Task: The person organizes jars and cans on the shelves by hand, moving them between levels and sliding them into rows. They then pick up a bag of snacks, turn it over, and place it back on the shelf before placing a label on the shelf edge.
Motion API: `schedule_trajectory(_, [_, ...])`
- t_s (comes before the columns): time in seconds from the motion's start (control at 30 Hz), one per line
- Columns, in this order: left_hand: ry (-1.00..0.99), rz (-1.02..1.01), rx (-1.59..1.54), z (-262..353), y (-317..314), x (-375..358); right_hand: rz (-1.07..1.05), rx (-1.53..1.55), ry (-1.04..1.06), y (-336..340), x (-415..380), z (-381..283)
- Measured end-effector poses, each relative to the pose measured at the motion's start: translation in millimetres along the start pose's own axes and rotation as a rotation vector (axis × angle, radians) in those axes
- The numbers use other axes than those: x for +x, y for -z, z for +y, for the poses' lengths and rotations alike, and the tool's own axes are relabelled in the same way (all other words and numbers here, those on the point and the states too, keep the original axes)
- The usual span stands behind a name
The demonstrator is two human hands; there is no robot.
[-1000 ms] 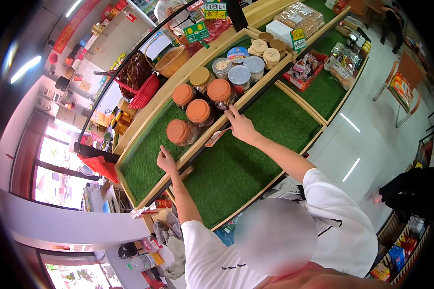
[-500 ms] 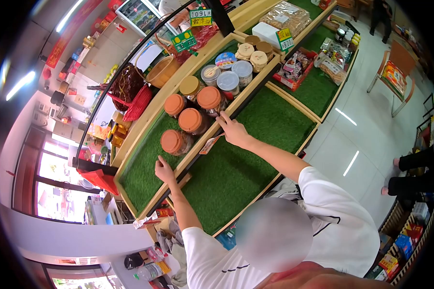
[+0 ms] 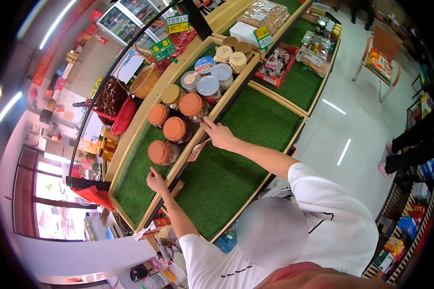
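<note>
Several clear jars with orange lids stand on the green turf of a raised wooden shelf [image 3: 128,166]. My left hand [image 3: 156,180] is just below the lowest orange-lidded jar [image 3: 160,152], index finger stretched toward it and nothing in the hand. At the shelf's front rail, my right hand [image 3: 219,136] has its fingers apart beside the upper right orange-lidded jar [image 3: 192,105]. Whether its fingertips touch that jar or only the rail is unclear. Further up stand a gold-lidded jar [image 3: 171,94], silver-lidded jars [image 3: 208,86] and cloth-topped jars [image 3: 237,60].
A lower turf-lined tray [image 3: 236,164] lies in front of the raised shelf. Beyond it are a red box of packets [image 3: 276,65] and bagged goods [image 3: 313,61]. Baskets [image 3: 144,81] stand behind the rail. To the right are a chair [image 3: 381,60] and another person's legs [image 3: 407,149].
The view has shifted, so the shelf and jars sit further left in it. Both hands keep nearly the same places beside the jars.
</note>
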State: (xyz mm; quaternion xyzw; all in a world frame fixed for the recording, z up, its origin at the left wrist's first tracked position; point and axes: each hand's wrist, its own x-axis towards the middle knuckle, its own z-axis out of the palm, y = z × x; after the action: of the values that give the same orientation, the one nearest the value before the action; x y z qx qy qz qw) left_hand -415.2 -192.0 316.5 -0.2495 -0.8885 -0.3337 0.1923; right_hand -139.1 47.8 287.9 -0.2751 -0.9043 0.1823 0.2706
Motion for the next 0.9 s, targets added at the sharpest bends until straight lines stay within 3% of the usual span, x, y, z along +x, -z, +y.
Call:
schedule_trajectory(0.27, [0.091, -0.008, -0.049, 4, 2, 0, 0.013, 0.021, -0.007, -3, -1, 0])
schedule_trajectory(0.6, [0.04, 0.044, 0.018, -4, -5, 1, -0.011, -0.016, -0.017, -2, -2, 0])
schedule_trajectory(0.9, [0.115, -0.04, -0.108, -6, -1, 2, -0.005, 0.012, -0.015, -1, -4, -1])
